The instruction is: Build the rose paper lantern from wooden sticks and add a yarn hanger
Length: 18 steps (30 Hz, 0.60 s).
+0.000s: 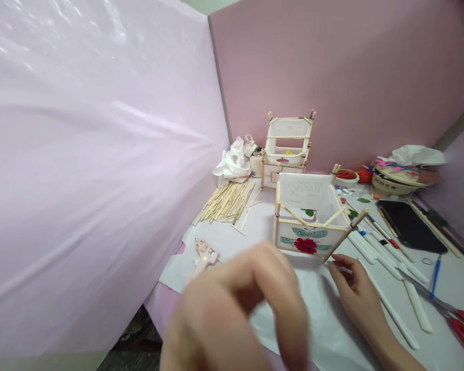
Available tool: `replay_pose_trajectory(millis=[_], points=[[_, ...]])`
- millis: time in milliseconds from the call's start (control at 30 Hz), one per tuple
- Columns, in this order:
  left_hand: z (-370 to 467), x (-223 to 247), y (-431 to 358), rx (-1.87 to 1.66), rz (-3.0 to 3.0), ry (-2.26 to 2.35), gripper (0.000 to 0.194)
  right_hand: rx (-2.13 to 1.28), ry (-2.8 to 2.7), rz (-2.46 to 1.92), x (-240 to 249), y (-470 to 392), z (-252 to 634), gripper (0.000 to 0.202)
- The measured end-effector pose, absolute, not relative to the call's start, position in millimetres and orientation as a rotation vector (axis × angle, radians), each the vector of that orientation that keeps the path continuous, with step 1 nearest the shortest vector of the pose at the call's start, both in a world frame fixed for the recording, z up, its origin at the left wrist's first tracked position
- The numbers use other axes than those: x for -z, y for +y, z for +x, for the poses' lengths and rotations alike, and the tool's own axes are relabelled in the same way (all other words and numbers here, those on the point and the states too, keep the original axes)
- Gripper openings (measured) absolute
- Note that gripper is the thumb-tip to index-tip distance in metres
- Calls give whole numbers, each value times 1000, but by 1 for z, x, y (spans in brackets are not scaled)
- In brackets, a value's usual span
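A lantern frame of thin wooden sticks with white panels (313,196) stands on the work surface. Its front panel bears a red flower (305,246) with green leaves. My right hand (355,288) rests by the lower right corner of this frame, fingertips at or very near the corner post. Its thumb and forefinger are loosely curved and apart, with nothing seen between them. Large and blurred in the foreground is my left hand (235,309), its fingers bent. The fingertips are partly cut off below, so whether it holds anything is hidden. A pink glue gun (206,253) lies beyond it.
Behind stands a taller stick frame (288,136). Loose wooden sticks (226,202) lie left, near crumpled white tissue (234,161). Along the right are white pens (382,257), a black phone (410,225), red-handled scissors (462,324) and a filled bowl (394,184). Pink-lilac walls enclose the surface.
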<state>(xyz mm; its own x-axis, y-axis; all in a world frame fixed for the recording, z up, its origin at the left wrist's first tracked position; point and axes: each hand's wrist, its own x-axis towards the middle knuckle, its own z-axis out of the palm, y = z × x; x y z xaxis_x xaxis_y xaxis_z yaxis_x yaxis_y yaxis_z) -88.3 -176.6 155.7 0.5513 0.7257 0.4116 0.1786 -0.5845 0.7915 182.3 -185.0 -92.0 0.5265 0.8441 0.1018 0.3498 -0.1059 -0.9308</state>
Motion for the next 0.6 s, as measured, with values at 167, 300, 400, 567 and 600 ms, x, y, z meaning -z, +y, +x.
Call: replay_pose_trajectory(millis=[167,300,400,567,600], points=[[-106,-129,-33,-854,2316,1373,36,-572,-1047,-1664,95,-183,184,40],[-131,-94,44,69,2283,2110,22,-542,-1069,-1690,92,-184,183,37],[-134,-73,47,179,2244,2121,24,-536,-1075,-1680,90,-185,182,35],[-122,-55,31,29,2333,1994,33,-528,-1090,-1652,90,-185,183,33],[-119,-55,31,-19,2363,1954,33,-531,-1091,-1653,90,-185,182,33]])
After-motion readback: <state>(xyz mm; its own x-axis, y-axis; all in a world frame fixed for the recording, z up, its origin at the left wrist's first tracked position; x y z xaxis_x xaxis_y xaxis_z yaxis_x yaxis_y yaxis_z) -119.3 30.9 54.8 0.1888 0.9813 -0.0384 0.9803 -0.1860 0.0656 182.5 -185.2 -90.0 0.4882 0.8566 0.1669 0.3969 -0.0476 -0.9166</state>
